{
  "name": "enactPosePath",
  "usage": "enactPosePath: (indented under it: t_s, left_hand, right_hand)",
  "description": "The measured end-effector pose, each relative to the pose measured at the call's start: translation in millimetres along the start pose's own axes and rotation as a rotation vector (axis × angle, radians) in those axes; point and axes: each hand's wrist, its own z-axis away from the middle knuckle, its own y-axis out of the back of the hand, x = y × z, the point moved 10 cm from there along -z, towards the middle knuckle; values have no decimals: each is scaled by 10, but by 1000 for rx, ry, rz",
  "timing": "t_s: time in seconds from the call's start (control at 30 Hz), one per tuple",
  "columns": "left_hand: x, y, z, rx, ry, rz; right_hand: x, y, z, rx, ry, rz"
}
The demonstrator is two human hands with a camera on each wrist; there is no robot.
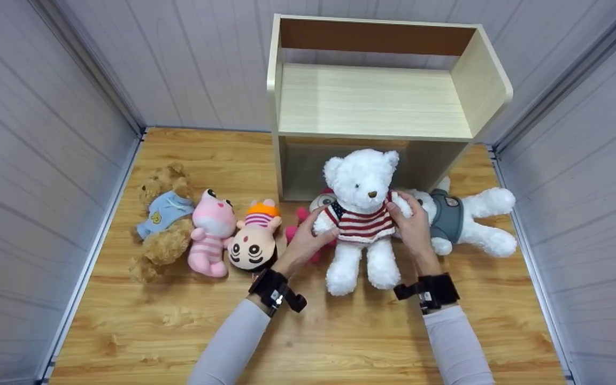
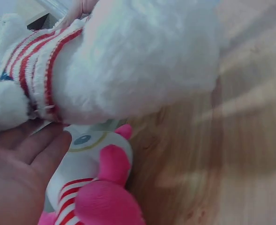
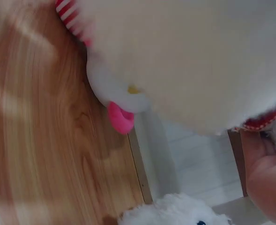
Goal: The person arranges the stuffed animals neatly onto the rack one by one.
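A white teddy bear (image 1: 364,187) in a red-and-white striped sweater is held upright between both hands, in front of the shelf. My left hand (image 1: 308,240) grips the bear's side and arm on the left, its thumb over the front. On the other side my right hand (image 1: 414,224) holds the bear by its other arm, thumb in front. In the left wrist view the bear's fluffy legs (image 2: 147,56) hang clear of the floor. Below it lies a pink-and-white plush (image 2: 105,187) in stripes, mostly hidden by the bear in the head view.
A pale wooden shelf (image 1: 372,101) stands against the back wall. To the right lies a white plush (image 1: 455,216) in a grey top. On the left lie a brown bear (image 1: 163,230), a pink plush (image 1: 213,232) and a cartoon doll (image 1: 254,240). Walls enclose the wooden floor (image 1: 340,342).
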Motion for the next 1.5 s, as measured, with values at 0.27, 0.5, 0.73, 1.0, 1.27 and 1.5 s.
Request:
enactPosePath:
  t_s: [0.27,0.5,0.73,1.0,1.27,1.5]
  left_hand:
    - [-37,21,-33,120,-110,-71]
    - [-70,35,-25,117,-97,-50]
    - [-73,101,-42,147,-103,-98]
    - [26,124,-70,209,-123,-144]
    - [-66,53,-44,214,-62,-117]
    - [-176,-69,-63,95,-31,-72]
  right_hand:
    - [401,-84,-94,-11,-125,-75]
    - [414,-207,-10,-97,-152,-216]
    - [402,-449,133,-391,-154,-124]
    - [379,-616,146,-493,-65,95]
    - [575,-545,96,-395,-161,98]
    - [735,-259,-20,-220,-300,65]
